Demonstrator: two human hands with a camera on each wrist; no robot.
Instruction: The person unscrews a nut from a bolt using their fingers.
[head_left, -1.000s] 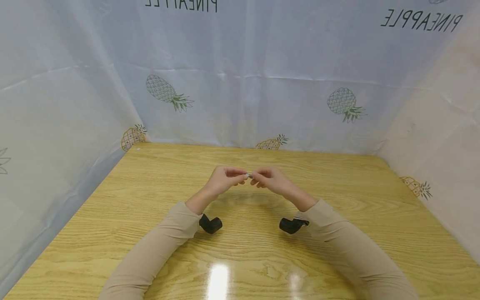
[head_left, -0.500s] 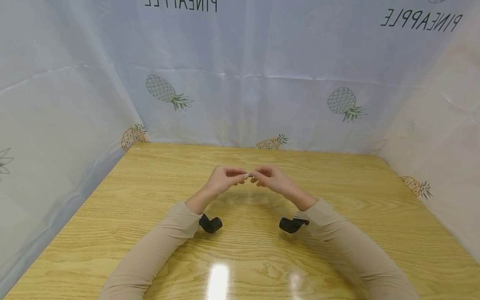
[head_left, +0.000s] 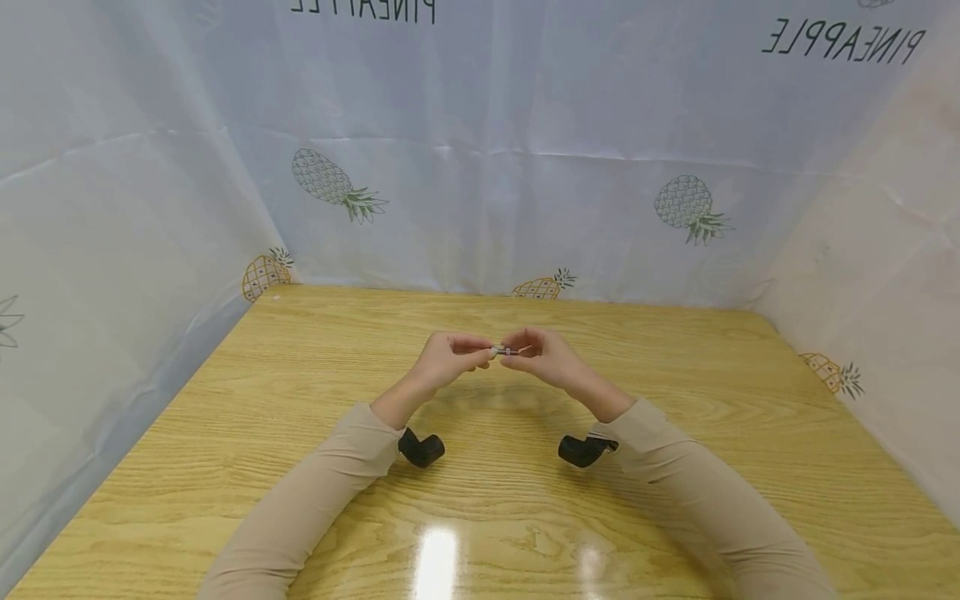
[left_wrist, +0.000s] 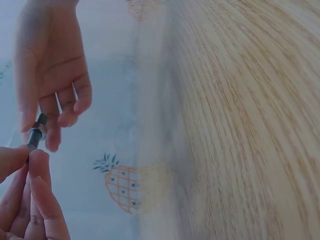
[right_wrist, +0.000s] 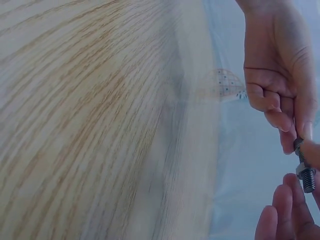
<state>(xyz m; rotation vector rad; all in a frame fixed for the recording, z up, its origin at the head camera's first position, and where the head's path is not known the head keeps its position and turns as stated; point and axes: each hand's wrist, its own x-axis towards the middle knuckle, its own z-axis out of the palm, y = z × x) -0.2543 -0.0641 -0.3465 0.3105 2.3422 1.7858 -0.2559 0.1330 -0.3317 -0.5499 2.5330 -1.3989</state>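
Observation:
A small metal bolt (head_left: 513, 352) lies level between the two hands, above the table. My left hand (head_left: 444, 360) pinches its head end between thumb and fingertips. A nut (right_wrist: 303, 170) sits on the threaded shank (right_wrist: 309, 183), whose free end points towards my right hand (head_left: 546, 357). The right thumb and fingers are spread apart around the nut and bolt end, not closed on them. In the right wrist view the right thumb (right_wrist: 312, 153) overlaps the bolt; whether it touches is hard to tell. The bolt's head is mostly covered by the left fingertips (left_wrist: 39, 160).
A wooden table (head_left: 495, 500) spreads beneath both forearms. Black curved pieces (head_left: 423, 451) stick out at the wrists. A pale curtain (head_left: 480, 208) with pineapple prints encloses the back and sides.
The right thumb and fingers have parted from around the bolt, so the nut and shank now show between them. My left hand keeps its hold and place.

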